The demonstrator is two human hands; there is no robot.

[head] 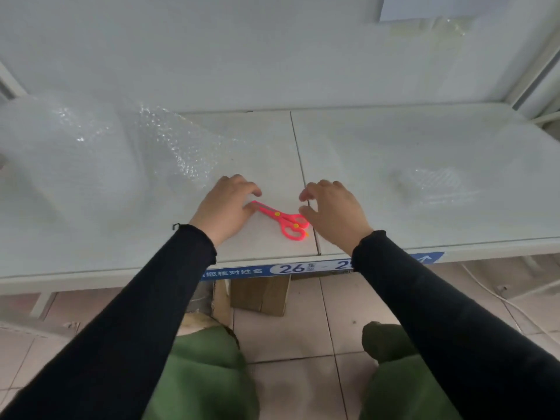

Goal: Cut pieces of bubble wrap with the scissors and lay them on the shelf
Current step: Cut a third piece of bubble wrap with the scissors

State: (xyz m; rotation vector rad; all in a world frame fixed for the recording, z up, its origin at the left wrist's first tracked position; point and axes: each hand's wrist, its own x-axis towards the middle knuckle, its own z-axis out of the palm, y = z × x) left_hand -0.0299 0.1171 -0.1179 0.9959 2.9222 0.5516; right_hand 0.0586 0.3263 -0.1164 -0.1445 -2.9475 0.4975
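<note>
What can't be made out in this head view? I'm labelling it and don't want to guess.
- Scissors: blade tip hidden under the left hand; part of a handle loop behind the right hand.
- Bubble wrap: cut off by the left edge; its outline blurs into the white shelf.
- Cut piece: edges too faint to trace.
- Blue label: second number covered by the right sleeve.

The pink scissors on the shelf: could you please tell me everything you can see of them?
The scissors are small, bright pink, apparently plastic, with a yellow pivot and two loop handles. They lie flat and closed on the white shelf, blades pointing away and left, handles toward the front edge. The left hand rests at the blade tip, seemingly touching it; the right hand hovers beside the handles, contact unclear. Neither grips them.
</note>
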